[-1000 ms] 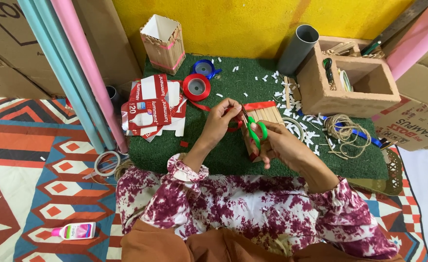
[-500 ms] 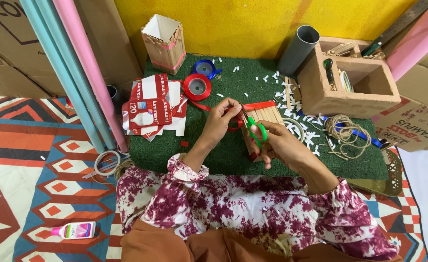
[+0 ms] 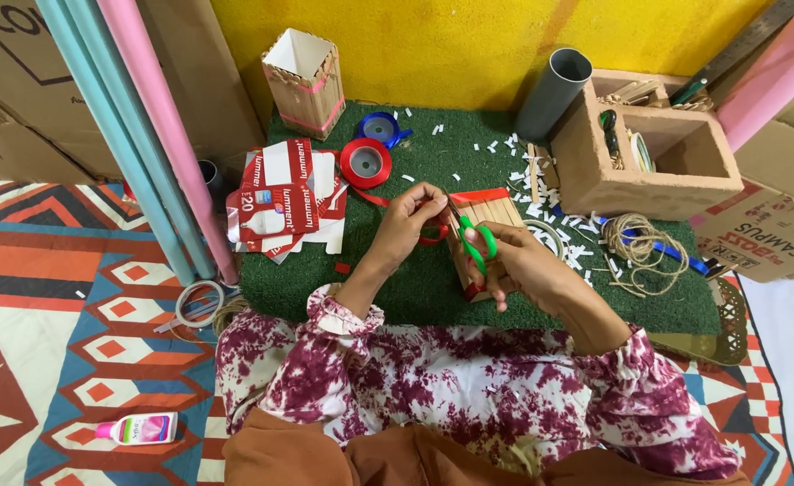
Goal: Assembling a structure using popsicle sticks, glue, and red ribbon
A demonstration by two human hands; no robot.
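Note:
My right hand point(image 3: 516, 263) grips green-handled scissors point(image 3: 472, 238), blades pointing up toward a red ribbon point(image 3: 433, 236). My left hand point(image 3: 412, 216) pinches that ribbon, which trails back to a red ribbon spool point(image 3: 365, 163). Under both hands lies a small panel of wooden sticks point(image 3: 489, 216) with red ribbon along its top edge, resting on the green turf mat point(image 3: 433, 288).
A blue ribbon spool point(image 3: 380, 130), a stick-covered box point(image 3: 303, 81), a grey tube point(image 3: 554, 92), a cardboard organiser point(image 3: 649, 148), twine point(image 3: 636, 247), flattened red-white cartons point(image 3: 284, 198), pink and blue rolls point(image 3: 145, 126), a tape ring point(image 3: 199, 304) and a glue bottle point(image 3: 138, 428) surround me. White paper scraps litter the mat.

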